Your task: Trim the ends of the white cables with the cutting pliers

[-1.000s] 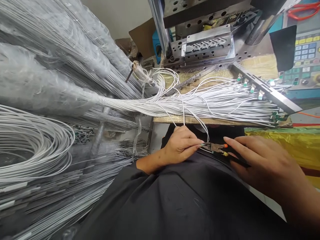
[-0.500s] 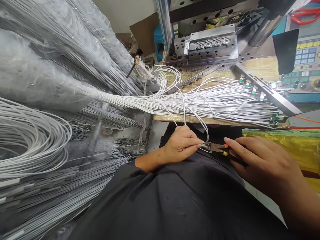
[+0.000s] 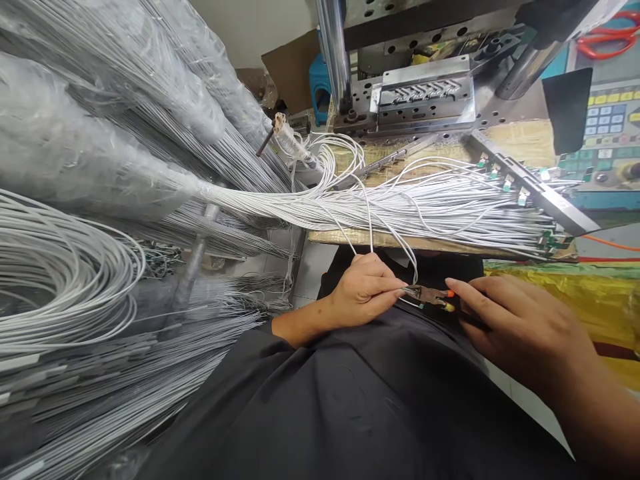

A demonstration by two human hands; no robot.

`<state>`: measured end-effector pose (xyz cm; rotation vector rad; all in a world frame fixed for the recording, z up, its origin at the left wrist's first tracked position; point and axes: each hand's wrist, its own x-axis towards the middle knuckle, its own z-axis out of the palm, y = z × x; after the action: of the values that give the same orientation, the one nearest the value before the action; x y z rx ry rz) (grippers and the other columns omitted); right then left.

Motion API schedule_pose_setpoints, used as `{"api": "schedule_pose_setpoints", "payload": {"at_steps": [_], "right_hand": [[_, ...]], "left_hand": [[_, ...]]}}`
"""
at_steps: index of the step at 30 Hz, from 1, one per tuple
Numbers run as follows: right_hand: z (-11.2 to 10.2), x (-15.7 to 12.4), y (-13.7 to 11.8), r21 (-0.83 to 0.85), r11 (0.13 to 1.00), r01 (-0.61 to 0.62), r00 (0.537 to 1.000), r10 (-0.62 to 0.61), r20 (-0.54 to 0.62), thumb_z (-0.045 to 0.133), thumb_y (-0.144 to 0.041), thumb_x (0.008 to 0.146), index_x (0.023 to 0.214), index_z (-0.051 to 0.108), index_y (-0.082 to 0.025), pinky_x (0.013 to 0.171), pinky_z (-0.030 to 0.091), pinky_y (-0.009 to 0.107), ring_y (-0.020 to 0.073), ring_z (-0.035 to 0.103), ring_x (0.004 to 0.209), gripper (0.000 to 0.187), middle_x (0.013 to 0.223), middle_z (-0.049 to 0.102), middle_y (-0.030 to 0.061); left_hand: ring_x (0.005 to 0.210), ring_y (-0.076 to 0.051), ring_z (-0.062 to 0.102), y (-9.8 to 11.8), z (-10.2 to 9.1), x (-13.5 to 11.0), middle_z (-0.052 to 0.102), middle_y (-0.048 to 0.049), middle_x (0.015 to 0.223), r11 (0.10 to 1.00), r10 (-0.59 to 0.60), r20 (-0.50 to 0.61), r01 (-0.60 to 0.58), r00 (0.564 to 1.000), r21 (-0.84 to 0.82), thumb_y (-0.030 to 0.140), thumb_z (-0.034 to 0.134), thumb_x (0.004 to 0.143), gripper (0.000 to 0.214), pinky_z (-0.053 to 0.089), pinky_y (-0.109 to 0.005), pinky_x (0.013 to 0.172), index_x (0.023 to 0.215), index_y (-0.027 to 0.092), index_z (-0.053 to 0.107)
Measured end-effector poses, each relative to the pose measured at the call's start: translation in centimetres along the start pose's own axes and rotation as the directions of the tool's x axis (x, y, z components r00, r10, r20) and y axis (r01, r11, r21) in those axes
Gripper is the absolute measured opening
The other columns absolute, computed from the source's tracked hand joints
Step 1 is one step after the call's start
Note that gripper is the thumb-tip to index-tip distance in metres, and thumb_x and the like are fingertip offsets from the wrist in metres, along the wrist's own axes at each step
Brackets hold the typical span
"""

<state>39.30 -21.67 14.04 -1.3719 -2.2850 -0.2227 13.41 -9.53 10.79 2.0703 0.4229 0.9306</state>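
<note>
My left hand [image 3: 367, 292] is closed in a pinch on a white cable [image 3: 347, 235], with a small green connector end at the fingertips. My right hand [image 3: 525, 327] grips a pair of pliers [image 3: 429, 295] with orange and yellow on the handles. The plier jaws touch the piece at my left fingertips; exactly what lies between them is too small to make out. Other white cables [image 3: 407, 252] loop down beside the jaws. Above my hands, a thick bundle of white cables [image 3: 440, 207] lies on a cardboard-covered table [image 3: 320, 237], with green-and-metal connectors [image 3: 550, 241] at its right end.
A metal bar [image 3: 540, 183] lies across the bundle's right end. Behind stands a press with a metal die block [image 3: 425, 93] and steel posts [image 3: 334, 60]. Plastic-wrapped cable bundles [image 3: 100, 153] and a cable coil [image 3: 75, 273] fill the left. Red-handled scissors [image 3: 607, 43] lie upper right.
Both hands hold nearly the same place. The plier handles look slightly closer together, and the view has shifted a little.
</note>
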Motion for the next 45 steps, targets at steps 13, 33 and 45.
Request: {"api": "schedule_pose_setpoints", "payload": {"at_steps": [13,33,45], "right_hand": [[0.3,-0.2,-0.6,-0.068,0.997,-0.026,1.000,0.026,-0.002,0.081,-0.010,0.084,0.130,0.067,-0.016,0.073,0.053,0.036,0.0229,0.068,0.082,0.049,0.094,0.074,0.0072],[-0.3,0.2,-1.0,-0.106,0.994,0.000,0.999,0.003,0.035,0.072,-0.008,0.088,0.129,0.068,-0.012,0.073,0.050,0.036,0.0218,0.065,0.080,0.041,0.094,0.073,0.0066],[0.0,-0.3,-0.8,-0.136,0.990,0.025,1.000,-0.024,0.009,0.077,-0.014,0.087,0.135,0.066,-0.013,0.073,0.052,0.039,0.0249,0.068,0.083,0.049,0.096,0.076,0.0086]], "left_hand": [[0.073,-0.018,0.063,0.3,0.4,-0.1,0.075,-0.0055,0.077,0.997,-0.068,-0.024,0.067,0.997,-0.029,0.034,0.063,0.102,0.023,0.049,-0.039,0.079,0.094,0.022,0.081],[0.071,-0.013,0.059,-0.4,1.0,-0.5,0.071,-0.0025,0.075,0.996,0.070,-0.139,-0.076,0.988,-0.038,0.021,0.069,0.101,0.010,0.048,-0.031,0.073,0.095,0.017,0.076],[0.070,-0.012,0.059,-0.4,1.3,-0.6,0.070,-0.0016,0.074,0.995,0.072,-0.172,-0.083,0.982,-0.057,0.015,0.071,0.098,0.006,0.046,-0.031,0.072,0.097,0.016,0.077]]}}
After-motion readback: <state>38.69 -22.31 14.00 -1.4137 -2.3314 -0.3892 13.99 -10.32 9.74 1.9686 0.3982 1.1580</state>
